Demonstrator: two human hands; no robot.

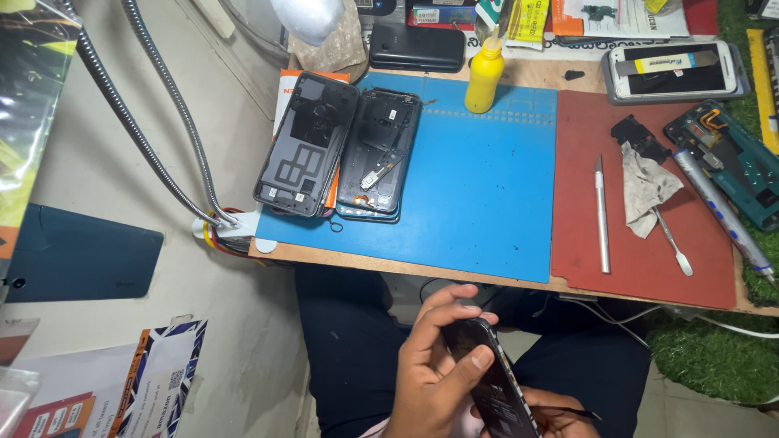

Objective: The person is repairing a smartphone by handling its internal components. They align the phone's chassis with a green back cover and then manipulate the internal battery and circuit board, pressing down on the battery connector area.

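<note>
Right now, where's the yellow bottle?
Head view: the yellow bottle stands at the blue mat's far edge, right of the opened phones.

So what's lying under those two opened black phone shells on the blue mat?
Under the two opened black phone shells an orange-and-white booklet and a teal phone edge peek out; the rest is covered.
</note>
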